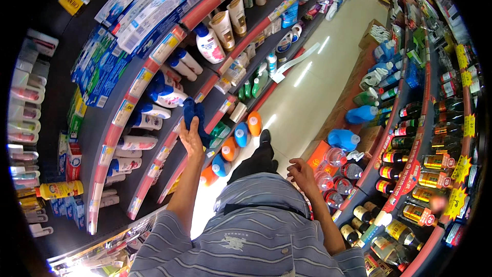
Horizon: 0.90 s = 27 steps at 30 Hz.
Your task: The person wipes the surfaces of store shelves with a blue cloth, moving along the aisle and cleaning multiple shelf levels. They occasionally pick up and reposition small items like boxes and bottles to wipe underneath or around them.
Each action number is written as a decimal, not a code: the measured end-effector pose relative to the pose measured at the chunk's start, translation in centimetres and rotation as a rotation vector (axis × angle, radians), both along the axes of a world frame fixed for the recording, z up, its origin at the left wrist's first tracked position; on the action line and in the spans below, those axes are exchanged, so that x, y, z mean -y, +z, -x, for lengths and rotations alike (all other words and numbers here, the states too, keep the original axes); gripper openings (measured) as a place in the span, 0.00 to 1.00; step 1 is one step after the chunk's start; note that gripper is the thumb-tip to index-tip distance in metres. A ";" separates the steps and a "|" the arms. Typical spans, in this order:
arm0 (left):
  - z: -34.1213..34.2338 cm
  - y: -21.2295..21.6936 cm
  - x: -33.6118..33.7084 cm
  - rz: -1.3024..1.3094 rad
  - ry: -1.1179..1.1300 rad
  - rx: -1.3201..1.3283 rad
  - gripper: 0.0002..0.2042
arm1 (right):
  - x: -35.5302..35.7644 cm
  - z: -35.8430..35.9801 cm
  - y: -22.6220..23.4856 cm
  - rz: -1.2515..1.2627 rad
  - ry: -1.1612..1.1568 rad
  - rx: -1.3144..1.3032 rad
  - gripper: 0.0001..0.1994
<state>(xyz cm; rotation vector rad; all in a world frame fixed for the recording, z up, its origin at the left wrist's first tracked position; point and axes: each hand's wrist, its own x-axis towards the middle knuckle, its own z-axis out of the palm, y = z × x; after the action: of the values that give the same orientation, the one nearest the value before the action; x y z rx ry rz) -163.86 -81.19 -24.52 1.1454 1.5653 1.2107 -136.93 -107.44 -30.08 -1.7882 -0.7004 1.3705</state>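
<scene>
A dark blue cloth (193,112) is bunched up in my left hand (191,139), whose fingers are closed round it. That hand is beside the edge of the left shelves, close to a row of white bottles with blue caps (169,96). Part of the cloth hides a green bottle (220,130) on the lower shelf. My right hand (302,175) hangs at my side, its fingers loosely bent and apart, with nothing in them. It is nearest to some clear plastic bottles with pink caps (334,157).
Orange and blue bottles (241,134) stand low along the left shelves. Toothpaste boxes (154,14) lie higher up. A pale tiled floor (307,79) runs ahead between the shelves. Blue jugs (343,139) and dark sauce bottles (394,157) line the right side.
</scene>
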 end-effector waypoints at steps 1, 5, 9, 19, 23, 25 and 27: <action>-0.6 -0.6 -1.4 0.005 -0.013 0.026 0.27 | -0.2 -0.3 0.2 0.014 -0.025 -0.012 0.18; -3.8 -1.6 -5.4 0.062 0.089 -0.103 0.34 | -1.5 -2.5 0.1 0.016 -0.035 -0.003 0.18; -5.6 -2.9 -8.4 0.076 0.123 -0.242 0.36 | -3.4 -4.6 -1.1 -0.016 -0.054 0.030 0.18; -5.2 -4.2 -11.9 0.102 0.035 -0.442 0.36 | -12.5 -9.2 0.8 -0.018 -0.045 0.040 0.18; -5.6 -3.5 -13.0 0.046 -0.006 -0.539 0.32 | -14.3 -10.5 -0.4 -0.005 0.035 0.129 0.17; -5.9 -3.8 -13.2 0.031 0.010 -0.563 0.29 | -15.5 -11.3 0.4 -0.021 0.092 0.180 0.17; -6.0 -3.7 -13.3 -0.009 0.011 -0.648 0.28 | -16.6 -12.2 0.6 -0.021 0.138 0.213 0.17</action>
<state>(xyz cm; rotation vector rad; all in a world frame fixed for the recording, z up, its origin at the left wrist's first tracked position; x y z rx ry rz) -157.83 -67.89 -28.22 1.6408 2.0318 0.8900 -124.69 -90.87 -29.50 -1.9170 -0.9644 1.2661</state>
